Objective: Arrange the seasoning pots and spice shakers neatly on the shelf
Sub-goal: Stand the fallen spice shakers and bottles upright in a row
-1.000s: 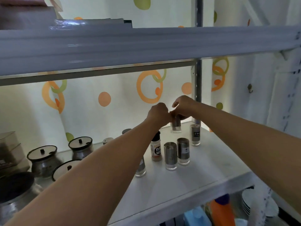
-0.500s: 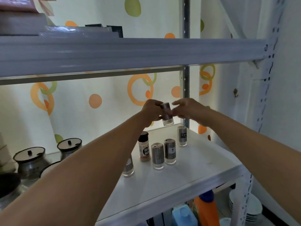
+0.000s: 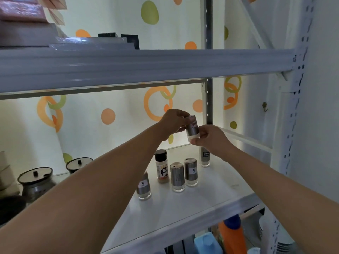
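Head view, single frame.

Shelf [image 3: 192,208]: white board, lying below both hands, with its front edge nearer the camera than either hand. Upper shelf [image 3: 146,66]: grey beam across the frame, above both hands. Boxes [image 3: 23,24] are stacked on it, up and well left of the left hand.

Front pot [image 3: 36,182]: steel, black lid with a knob, standing on the shelf well to the left of and below the left hand. Back pot [image 3: 78,162]: same kind, behind the front pot and nearer the left hand.

Orange bottle [image 3: 232,233]: on a lower level, far below the right hand. A blue container [image 3: 207,242] stands just beside it.

Left hand [image 3: 174,122]: fingers curled round the upper part of the held shaker. Right hand [image 3: 209,137]: thumb and fingers pinch the clear glass base of the same shaker.

Spice bottle [image 3: 161,166]: black cap, pale label, upright on the shelf below the left hand.

Four steel shakers stand upright on the shelf:
- Left shaker [image 3: 144,186]: below the left hand, partly hidden by the left forearm.
- Middle shaker [image 3: 177,176] and labelled shaker [image 3: 191,171]: just beside each other, below the gap between the hands.
- Rear shaker [image 3: 204,156]: directly under the right hand, its top hidden by that hand.

Held shaker [image 3: 192,128]: steel body, glass base, between the two hands. It is in the air above the shelf and tilted slightly off upright.
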